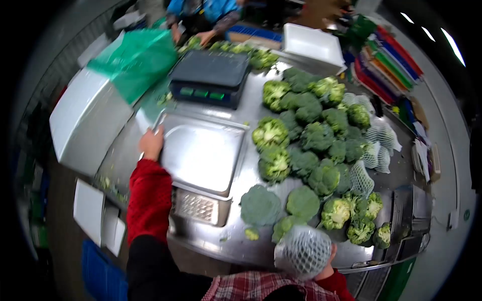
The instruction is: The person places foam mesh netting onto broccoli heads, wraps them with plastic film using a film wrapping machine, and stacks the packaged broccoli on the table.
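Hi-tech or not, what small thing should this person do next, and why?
Probably bring the net-wrapped bundle over to the metal tray and lay it there. The right hand holds the bundle close to the person's body, the left hand is at the tray's left edge, and nothing lies on the tray's shiny surface.

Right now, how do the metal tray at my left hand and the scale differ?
The tray is shiny silver; the scale is dark. The scale shows green displays; the tray's top shows none. Your left hand is at the tray's edge, not the scale's. Both look roughly rectangular.
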Motion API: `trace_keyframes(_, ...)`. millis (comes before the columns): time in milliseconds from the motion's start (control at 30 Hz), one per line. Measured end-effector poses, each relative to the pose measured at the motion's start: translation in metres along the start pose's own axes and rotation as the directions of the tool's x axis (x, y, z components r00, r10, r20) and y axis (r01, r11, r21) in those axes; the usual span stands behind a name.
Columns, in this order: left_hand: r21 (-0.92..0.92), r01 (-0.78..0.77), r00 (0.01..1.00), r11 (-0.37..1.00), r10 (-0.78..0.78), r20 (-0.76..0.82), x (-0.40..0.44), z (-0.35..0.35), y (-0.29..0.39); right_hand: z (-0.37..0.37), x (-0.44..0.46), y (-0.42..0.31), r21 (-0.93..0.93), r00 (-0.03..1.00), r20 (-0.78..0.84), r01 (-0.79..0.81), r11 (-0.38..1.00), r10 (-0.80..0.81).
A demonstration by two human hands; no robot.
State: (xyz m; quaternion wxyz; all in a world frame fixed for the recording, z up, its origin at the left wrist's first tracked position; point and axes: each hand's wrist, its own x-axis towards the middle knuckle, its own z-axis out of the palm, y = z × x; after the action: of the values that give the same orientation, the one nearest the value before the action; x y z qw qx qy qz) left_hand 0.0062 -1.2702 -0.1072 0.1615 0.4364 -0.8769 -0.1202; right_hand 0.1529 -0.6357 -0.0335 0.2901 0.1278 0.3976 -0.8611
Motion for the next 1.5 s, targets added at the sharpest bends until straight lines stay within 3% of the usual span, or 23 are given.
trace_keyframes(167,0.08,-0.066,0.997,0.995,0.069,-0.04,-0.097,-0.008,0.043,0.016,0.059,-0.009,-0.213,0.967,0.253,0.065,0.975,-0.009)
trace_keyframes(267,0.124,-0.092,0.992,0.988,0.08,0.1,-0.116,-0.02,0.021,0.099,0.125,-0.017,-0.431,0.876,0.448,0.385,0.816,-0.177)
trace_keyframes(367,-0.302,-0.347,0.933,0.888,0.359,-0.016,-0.105,-0.01,-0.074,0.15,0.15,-0.007,-0.691,0.843,0.499,0.527,0.494,-0.201)
trace_keyframes(433,-0.129,-0.126,0.988,0.984,0.136,0.068,-0.141,-0.093,-0.096,0.15,0.166,0.014,-0.768,0.743,0.64,0.624,-0.143,-0.196)
trace_keyframes(533,-0.367,0.155,0.976,0.917,-0.2,-0.086,-0.19,-0.135,-0.177,0.161,0.128,0.01,-0.64,0.551,0.765,0.596,-0.485,-0.333)
trace_keyframes(600,-0.718,0.35,0.9,0.602,-0.43,0.078,-0.25,-0.171,-0.165,0.184,0.088,0.011,-0.538,0.412,0.825,0.781,-0.316,-0.387)
trace_keyframes(667,-0.972,0.233,0.826,0.032,-0.535,0.18,-0.314,-0.162,-0.108,0.213,0.044,0.038,-0.234,0.182,0.921,0.965,-0.115,-0.345)
trace_keyframes(733,-0.703,0.368,0.849,-0.609,-0.087,0.521,-0.379,-0.138,-0.055,0.223,0.019,0.082,0.1,-0.097,0.995,0.991,0.092,-0.039)
trace_keyframes(867,-0.731,0.154,0.968,-0.665,-0.046,0.245,-0.414,-0.247,-0.007,0.143,0.034,0.175,-0.433,0.405,0.893,0.891,0.134,0.194)
trace_keyframes(900,-0.733,0.163,0.966,-0.661,-0.046,0.256,-0.426,-0.248,-0.01,0.133,0.032,0.187,-0.766,0.628,0.642,0.538,0.352,0.439)
trace_keyframes(933,-0.96,-0.113,0.977,-0.258,-0.207,-0.06,-0.441,-0.247,-0.015,0.122,0.025,0.2,-0.917,0.628,0.322,0.02,0.399,0.708)
trace_keyframes(967,-0.898,-0.388,0.884,0.21,-0.191,-0.426,-0.45,-0.24,-0.02,0.141,0.014,0.191,-0.8,0.411,-0.056,-0.563,0.205,0.91)
trace_keyframes(1000,-0.562,-0.564,0.701,0.605,-0.01,-0.714,-0.458,-0.23,-0.027,0.154,-0.004,0.197,-0.697,0.323,0.067,-0.662,0.276,0.944)
trace_keyframes(1033,-0.268,-0.545,0.821,0.795,0.44,-0.364,-0.48,-0.2,-0.029,0.153,-0.016,0.206,-0.75,0.35,0.245,-0.523,0.405,0.904)
trace_keyframes(1067,-0.52,-0.38,0.886,0.766,0.139,-0.442,-0.498,-0.164,-0.043,0.148,-0.027,0.211,-0.759,0.339,0.411,-0.387,0.524,0.846)
trace_keyframes(1100,-0.411,-0.284,0.905,0.866,0.1,-0.414,-0.5,-0.155,-0.056,0.158,-0.04,0.193,-0.744,0.333,0.422,-0.405,0.532,0.843)
trace_keyframes(1133,-0.403,-0.282,0.902,0.871,0.097,-0.42,-0.509,-0.141,-0.062,0.173,-0.045,0.15,-0.786,0.198,0.594,-0.064,0.615,0.78)
trace_keyframes(1233,-0.934,0.243,0.97,0.263,-0.076,0.231,-0.57,-0.11,-0.076,0.172,-0.052,0.128,-0.4,-0.085,0.869,0.459,0.793,0.487)
trace_keyframes(1267,-0.893,0.449,0.893,0.004,-0.015,0.449,-0.594,-0.106,-0.076,0.164,-0.058,0.133,-0.071,-0.213,0.948,0.581,0.811,0.236)
trace_keyframes(1300,-0.77,0.508,0.85,-0.385,0.081,0.521,-0.588,-0.117,-0.045,0.123,-0.049,0.162,-0.206,-0.064,0.918,0.765,0.61,0.391)
trace_keyframes(1333,-0.498,0.52,0.793,-0.694,0.175,0.584,-0.582,-0.128,-0.014,0.083,-0.028,0.178,0.014,-0.07,0.992,0.887,0.462,0.103)
trace_keyframes(1400,-0.412,0.547,0.654,-0.728,0.065,0.754,-0.568,-0.182,0.025,0.066,-0.03,0.135,-0.091,0.025,0.982,0.931,0.353,0.186)
trace_keyframes(1500,-0.916,0.362,0.93,-0.171,0.008,0.366,-0.587,-0.228,0.052,-0.01,-0.045,0.093,-0.506,0.323,0.845,0.74,0.442,0.427)
